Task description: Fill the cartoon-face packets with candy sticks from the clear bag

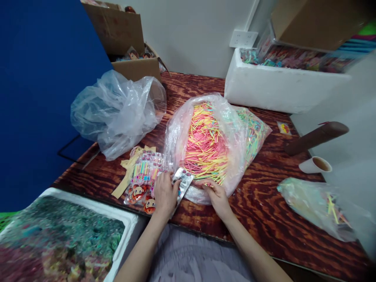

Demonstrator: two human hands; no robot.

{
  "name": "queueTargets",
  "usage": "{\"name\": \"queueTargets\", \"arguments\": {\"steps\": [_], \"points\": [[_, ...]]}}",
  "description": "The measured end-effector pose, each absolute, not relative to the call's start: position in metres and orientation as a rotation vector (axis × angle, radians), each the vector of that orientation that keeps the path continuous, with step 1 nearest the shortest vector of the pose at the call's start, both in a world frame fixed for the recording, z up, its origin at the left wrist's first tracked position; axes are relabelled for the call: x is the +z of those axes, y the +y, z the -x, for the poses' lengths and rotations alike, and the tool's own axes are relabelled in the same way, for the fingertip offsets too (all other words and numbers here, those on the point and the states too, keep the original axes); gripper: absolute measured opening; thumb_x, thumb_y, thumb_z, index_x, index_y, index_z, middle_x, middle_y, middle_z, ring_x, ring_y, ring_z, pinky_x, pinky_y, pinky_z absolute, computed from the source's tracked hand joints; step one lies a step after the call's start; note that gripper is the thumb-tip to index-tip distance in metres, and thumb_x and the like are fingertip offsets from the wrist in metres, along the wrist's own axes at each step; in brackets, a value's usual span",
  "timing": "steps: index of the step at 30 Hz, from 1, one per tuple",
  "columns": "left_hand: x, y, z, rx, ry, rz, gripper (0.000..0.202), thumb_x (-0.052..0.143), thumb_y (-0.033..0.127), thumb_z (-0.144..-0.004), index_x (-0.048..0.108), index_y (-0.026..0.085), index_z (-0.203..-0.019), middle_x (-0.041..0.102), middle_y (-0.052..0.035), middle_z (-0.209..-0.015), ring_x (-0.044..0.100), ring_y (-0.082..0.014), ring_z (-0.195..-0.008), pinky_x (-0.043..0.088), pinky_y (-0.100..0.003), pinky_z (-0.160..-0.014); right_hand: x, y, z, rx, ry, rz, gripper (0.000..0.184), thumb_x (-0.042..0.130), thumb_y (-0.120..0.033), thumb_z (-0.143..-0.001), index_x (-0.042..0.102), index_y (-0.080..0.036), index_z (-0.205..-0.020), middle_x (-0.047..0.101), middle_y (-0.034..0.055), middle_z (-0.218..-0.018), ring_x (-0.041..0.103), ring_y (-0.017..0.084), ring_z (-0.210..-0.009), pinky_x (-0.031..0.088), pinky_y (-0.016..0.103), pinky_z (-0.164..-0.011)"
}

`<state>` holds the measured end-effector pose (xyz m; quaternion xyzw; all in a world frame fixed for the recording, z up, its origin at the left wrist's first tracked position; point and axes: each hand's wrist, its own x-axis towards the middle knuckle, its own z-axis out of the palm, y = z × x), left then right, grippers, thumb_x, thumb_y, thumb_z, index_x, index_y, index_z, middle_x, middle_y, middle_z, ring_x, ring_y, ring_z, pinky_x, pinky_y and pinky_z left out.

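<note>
My left hand [165, 194] is closed on a small printed packet [183, 179] near the table's front edge. My right hand [216, 194] pinches a few coloured sticks at the mouth of a big clear bag of pink, yellow and green sticks [210, 141]. A pile of filled printed packets [142, 178] lies just left of my left hand, on some yellow paper strips [127, 176].
A crumpled clear plastic bag [116, 107] and a cardboard box [129, 47] sit at the back left. White foam boxes stand at the back right [279, 88] and front left [88, 203]. A paper cup [315, 164], brown roll [317, 137] and another bag [314, 207] lie right on the wooden table [264, 196].
</note>
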<state>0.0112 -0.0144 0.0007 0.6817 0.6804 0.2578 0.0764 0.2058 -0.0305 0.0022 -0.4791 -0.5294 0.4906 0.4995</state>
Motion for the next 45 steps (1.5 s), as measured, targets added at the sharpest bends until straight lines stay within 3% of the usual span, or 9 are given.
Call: {"name": "queueTargets", "arguments": {"steps": [4,11,15,18,21,28,33,39,45], "points": [[0.003,-0.010,-0.007,0.817,2.010,-2.016,0.008,0.053,0.026,-0.089,0.058,0.020,-0.087,0.062,-0.0052,-0.086,0.058,-0.0234,-0.084,0.042,-0.033,-0.074,-0.001,-0.031,-0.206,1.195,-1.279,1.159,0.017,0.058,-0.027,-0.089,0.074,-0.024,-0.094,0.074,0.0037,-0.094,0.067,0.020,-0.091,0.051,0.031,-0.084],[0.002,0.000,-0.001,0.659,1.925,-2.189,0.028,0.043,0.029,-0.096,0.065,0.020,-0.081,0.062,-0.0051,-0.081,0.059,-0.0205,-0.079,0.042,-0.031,-0.072,-0.003,-0.032,-0.205,1.192,-1.267,1.142,0.017,0.057,-0.026,-0.090,0.074,-0.024,-0.092,0.073,0.0035,-0.092,0.066,0.019,-0.090,0.051,0.030,-0.083],[0.002,0.004,0.003,0.592,1.926,-2.206,0.031,0.039,0.029,-0.097,0.069,0.020,-0.098,0.066,-0.0061,-0.082,0.060,-0.0213,-0.080,0.043,-0.031,-0.072,-0.004,-0.032,-0.206,1.187,-1.264,1.129,0.016,0.057,-0.027,-0.090,0.073,-0.024,-0.091,0.073,0.0035,-0.092,0.066,0.019,-0.089,0.051,0.030,-0.082],[0.011,0.004,0.004,0.842,1.845,-2.033,0.033,0.041,0.031,-0.096,0.066,0.021,-0.115,0.069,-0.0085,-0.101,0.062,-0.0220,-0.093,0.045,-0.034,-0.082,-0.006,-0.033,-0.208,1.194,-1.273,1.141,0.018,0.056,-0.028,-0.090,0.073,-0.023,-0.093,0.073,0.0043,-0.093,0.066,0.020,-0.090,0.051,0.032,-0.083],[0.026,0.004,0.004,1.172,1.675,-1.629,0.030,0.048,0.036,-0.092,0.068,0.020,-0.107,0.069,-0.0078,-0.109,0.061,-0.0215,-0.102,0.045,-0.033,-0.091,-0.009,-0.034,-0.209,1.202,-1.279,1.147,0.019,0.054,-0.029,-0.091,0.073,-0.023,-0.093,0.072,0.0047,-0.094,0.066,0.021,-0.091,0.050,0.033,-0.085],[0.039,0.002,0.002,1.357,1.474,-0.991,0.024,0.064,0.040,-0.081,0.058,0.018,-0.074,0.050,0.0045,-0.066,0.045,-0.0099,-0.061,0.038,-0.019,-0.059,-0.011,-0.035,-0.209,1.198,-1.286,1.172,0.019,0.055,-0.028,-0.091,0.073,-0.023,-0.094,0.073,0.0046,-0.095,0.065,0.021,-0.092,0.049,0.033,-0.086],[0.032,-0.008,-0.005,1.249,1.475,-1.121,0.031,0.053,0.042,-0.088,0.051,0.018,-0.068,0.043,0.0043,-0.064,0.039,-0.0103,-0.060,0.033,-0.020,-0.056,-0.012,-0.035,-0.209,1.189,-1.292,1.157,0.018,0.055,-0.028,-0.091,0.072,-0.023,-0.093,0.073,0.0042,-0.094,0.065,0.021,-0.092,0.049,0.033,-0.085],[0.030,-0.016,-0.013,1.177,1.345,-1.108,0.019,0.064,0.036,-0.079,0.059,0.018,-0.077,0.051,0.0037,-0.067,0.045,-0.0112,-0.063,0.036,-0.020,-0.059,-0.011,-0.036,-0.208,1.185,-1.280,1.173,0.018,0.055,-0.030,-0.091,0.072,-0.022,-0.093,0.072,0.0044,-0.093,0.065,0.021,-0.091,0.049,0.033,-0.085],[0.027,-0.023,-0.005,1.187,1.361,-1.045,0.029,0.062,0.041,-0.082,0.054,0.017,-0.067,0.045,0.0047,-0.062,0.041,-0.0094,-0.058,0.034,-0.019,-0.055,-0.013,-0.038,-0.206,1.149,-1.285,1.181,0.018,0.056,-0.031,-0.090,0.071,-0.022,-0.092,0.072,0.0042,-0.092,0.065,0.021,-0.090,0.049,0.033,-0.085]]}}
